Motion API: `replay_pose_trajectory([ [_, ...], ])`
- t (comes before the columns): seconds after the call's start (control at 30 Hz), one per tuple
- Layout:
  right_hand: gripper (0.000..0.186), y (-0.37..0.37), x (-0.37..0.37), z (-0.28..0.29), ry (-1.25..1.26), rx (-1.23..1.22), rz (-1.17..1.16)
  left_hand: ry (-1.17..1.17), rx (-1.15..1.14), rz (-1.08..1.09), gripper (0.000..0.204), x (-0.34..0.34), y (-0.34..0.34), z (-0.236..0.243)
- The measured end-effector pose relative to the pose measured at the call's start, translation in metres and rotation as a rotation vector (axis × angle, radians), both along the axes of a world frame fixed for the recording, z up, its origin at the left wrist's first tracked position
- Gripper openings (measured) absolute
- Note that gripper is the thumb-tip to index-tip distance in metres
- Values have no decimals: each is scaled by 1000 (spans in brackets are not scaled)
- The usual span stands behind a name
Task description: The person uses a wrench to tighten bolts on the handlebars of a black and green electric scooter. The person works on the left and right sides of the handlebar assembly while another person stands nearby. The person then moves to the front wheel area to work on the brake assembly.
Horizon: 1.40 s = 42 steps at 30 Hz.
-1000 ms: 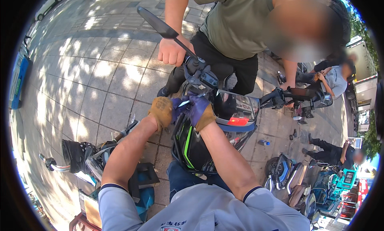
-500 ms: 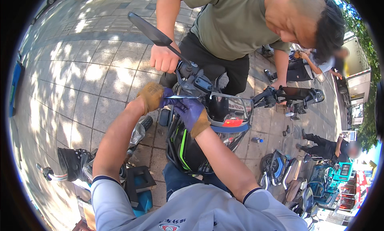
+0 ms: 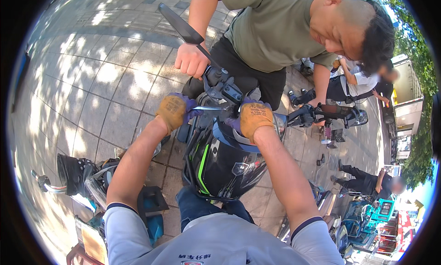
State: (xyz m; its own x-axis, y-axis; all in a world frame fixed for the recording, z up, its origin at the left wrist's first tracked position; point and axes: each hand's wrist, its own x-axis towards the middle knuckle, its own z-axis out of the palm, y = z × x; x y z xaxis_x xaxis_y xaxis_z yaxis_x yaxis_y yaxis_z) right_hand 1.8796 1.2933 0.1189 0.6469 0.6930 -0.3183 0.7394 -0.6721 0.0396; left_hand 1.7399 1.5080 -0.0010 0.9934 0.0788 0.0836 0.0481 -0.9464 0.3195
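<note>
My left hand (image 3: 173, 112), in a tan and purple work glove, is closed round a screwdriver (image 3: 210, 108). Its slim shiny shaft points right toward the handlebar stem; the handle is hidden in my fist. In a matching glove, my right hand (image 3: 255, 120) grips the upper edge of the front panel (image 3: 229, 157) of a scooter. That panel is glossy black with a green stripe. Just beyond my hands is the handlebar (image 3: 228, 91). A co-worker's hand (image 3: 191, 61) holds the left grip, and their other hand (image 3: 317, 102) is at the right grip.
A black mirror (image 3: 181, 25) sticks up from the handlebar at far left. Another two-wheeler's handlebar (image 3: 69, 175) stands to my left, beside a teal and black box (image 3: 153, 210). Several scooters and a teal three-wheeler (image 3: 383, 210) are at right. People stand farther off on the paving (image 3: 108, 77).
My right hand has left the screwdriver and moved right onto the front panel. My left hand still holds the tool. The front panel now sits tilted differently, and the view has shifted slightly.
</note>
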Motion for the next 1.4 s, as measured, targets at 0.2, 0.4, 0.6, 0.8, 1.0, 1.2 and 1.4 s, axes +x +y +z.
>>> replay_pose_trajectory([
  [0.2, 64, 13, 2, -10, 15, -44, -153, -82, 56, 19, 28, -1, -4, -3],
  [0.4, 63, 24, 1, -7, 50, -74, -235, -87, -8, -48, 29, 4, 7, -6],
  [0.6, 66, 18, 4, -19, 17, -72, -220, -107, -9, -115, 31, 13, 22, -10],
  [0.8, 68, 28, -2, -8, 53, -98, -249, -73, -33, -144, 28, 23, 35, -15],
  [1.0, 68, 11, 3, -20, 4, -81, -224, 74, -27, -88, 25, 0, 8, 2],
  [1.2, 59, 22, -7, -2, -27, -88, -165, 216, -24, 125, 25, -14, 10, -16],
  [1.4, 58, 11, 3, -17, -23, -65, -172, 181, -160, 343, 21, -49, -62, 13],
])
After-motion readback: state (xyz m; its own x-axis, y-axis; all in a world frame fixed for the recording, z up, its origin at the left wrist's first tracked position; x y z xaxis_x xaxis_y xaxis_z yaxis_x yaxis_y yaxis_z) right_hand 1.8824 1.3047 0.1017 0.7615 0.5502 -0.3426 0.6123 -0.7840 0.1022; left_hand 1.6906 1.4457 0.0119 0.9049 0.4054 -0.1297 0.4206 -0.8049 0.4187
